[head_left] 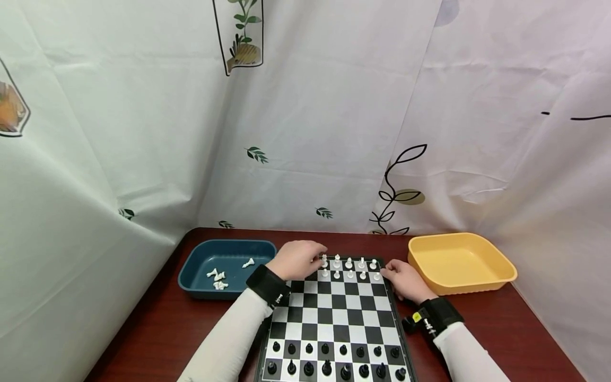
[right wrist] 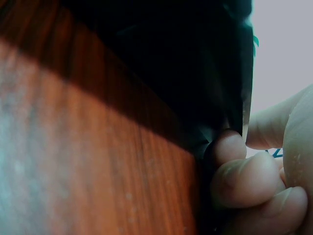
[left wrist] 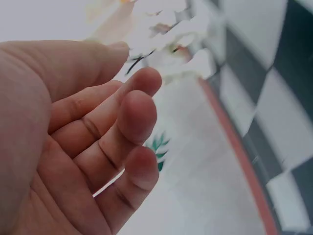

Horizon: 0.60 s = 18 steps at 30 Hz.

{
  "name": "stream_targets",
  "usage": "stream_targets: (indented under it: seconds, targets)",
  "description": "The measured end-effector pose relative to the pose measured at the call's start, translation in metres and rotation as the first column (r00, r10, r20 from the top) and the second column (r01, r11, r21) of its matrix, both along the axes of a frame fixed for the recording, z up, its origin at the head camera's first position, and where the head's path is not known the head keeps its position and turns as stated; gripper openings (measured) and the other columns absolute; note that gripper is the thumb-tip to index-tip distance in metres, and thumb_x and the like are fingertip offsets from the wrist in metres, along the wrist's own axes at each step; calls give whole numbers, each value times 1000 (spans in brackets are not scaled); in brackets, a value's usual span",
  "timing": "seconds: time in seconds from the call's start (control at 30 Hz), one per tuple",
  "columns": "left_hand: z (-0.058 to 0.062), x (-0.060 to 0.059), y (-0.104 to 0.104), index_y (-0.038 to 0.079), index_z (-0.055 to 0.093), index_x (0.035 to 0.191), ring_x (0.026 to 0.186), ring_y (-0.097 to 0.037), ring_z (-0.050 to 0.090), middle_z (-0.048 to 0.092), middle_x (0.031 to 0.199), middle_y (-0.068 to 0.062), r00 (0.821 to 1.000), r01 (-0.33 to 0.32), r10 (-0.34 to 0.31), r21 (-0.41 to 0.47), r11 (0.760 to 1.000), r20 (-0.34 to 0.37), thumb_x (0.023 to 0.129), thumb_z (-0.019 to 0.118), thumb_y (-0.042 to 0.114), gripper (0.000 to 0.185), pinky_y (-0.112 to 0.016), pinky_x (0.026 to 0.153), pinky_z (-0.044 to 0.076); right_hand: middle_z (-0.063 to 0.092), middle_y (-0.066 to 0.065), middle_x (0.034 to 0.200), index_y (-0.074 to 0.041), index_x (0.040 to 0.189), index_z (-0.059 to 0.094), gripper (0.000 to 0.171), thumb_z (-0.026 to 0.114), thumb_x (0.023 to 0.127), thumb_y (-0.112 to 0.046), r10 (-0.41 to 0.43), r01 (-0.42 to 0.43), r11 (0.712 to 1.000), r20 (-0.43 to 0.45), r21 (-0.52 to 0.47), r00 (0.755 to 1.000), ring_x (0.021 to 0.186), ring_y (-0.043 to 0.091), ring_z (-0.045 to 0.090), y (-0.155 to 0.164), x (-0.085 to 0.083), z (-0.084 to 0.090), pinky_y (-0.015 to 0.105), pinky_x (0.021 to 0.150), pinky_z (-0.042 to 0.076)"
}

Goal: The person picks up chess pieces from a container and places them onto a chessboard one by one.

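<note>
A chessboard (head_left: 334,318) lies on the table, with white pieces (head_left: 350,268) on its two far rows and black pieces (head_left: 334,361) on the two near rows. My left hand (head_left: 319,255) hovers over the far left corner, fingertips right beside the leftmost white piece (head_left: 324,260). In the left wrist view that hand (left wrist: 134,63) has loosely curled fingers (left wrist: 139,115) with nothing between them, and the board (left wrist: 274,98) is blurred behind. My right hand (head_left: 390,274) holds the board's far right edge. Its fingers (right wrist: 244,176) curl against the dark edge (right wrist: 195,73).
A blue tray (head_left: 200,260) left of the board holds several white pieces (head_left: 217,278). A yellow tray (head_left: 496,276) stands at the right with nothing seen inside. The dark red table (head_left: 157,329) is enclosed by white printed curtains at back and sides.
</note>
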State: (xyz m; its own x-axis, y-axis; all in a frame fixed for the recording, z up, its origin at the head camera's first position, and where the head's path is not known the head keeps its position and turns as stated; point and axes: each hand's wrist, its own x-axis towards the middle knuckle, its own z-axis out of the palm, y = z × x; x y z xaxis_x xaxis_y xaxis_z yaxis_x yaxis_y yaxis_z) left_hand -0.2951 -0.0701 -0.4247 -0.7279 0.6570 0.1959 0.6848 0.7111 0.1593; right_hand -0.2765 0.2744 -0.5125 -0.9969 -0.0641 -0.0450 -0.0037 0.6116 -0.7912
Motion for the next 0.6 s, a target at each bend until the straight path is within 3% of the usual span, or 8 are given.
stream_targets:
  seconds: [0.2, 0.4, 0.6]
  targets:
    - [18, -4, -26, 12, 77, 139, 99, -16, 76, 81, 123, -4, 998, -56, 60, 108, 993, -28, 109, 75, 26, 33, -38, 84, 62, 55, 5, 60, -5, 100, 63, 18, 61, 111, -19, -2, 2, 1000, -2, 7, 1000, 42, 20, 51, -1, 1, 1, 34, 44, 44]
    - [27, -9, -54, 13, 78, 138, 109, -21, 76, 79, 128, -5, 989, -130, 140, 195, 972, -39, 109, 76, 26, 32, -43, 92, 62, 55, 5, 60, -5, 99, 62, 19, 61, 111, -20, -7, 7, 1000, 1, 3, 1000, 42, 19, 50, -2, 2, 2, 33, 44, 44]
    - [33, -11, -79, 12, 80, 135, 107, -22, 77, 80, 128, -7, 980, -180, 195, 271, 946, -30, 108, 76, 24, 29, -45, 89, 63, 54, 5, 60, -5, 99, 62, 19, 61, 110, -19, -6, 6, 1000, 0, -9, 1000, 42, 19, 50, -1, 2, 0, 34, 44, 45]
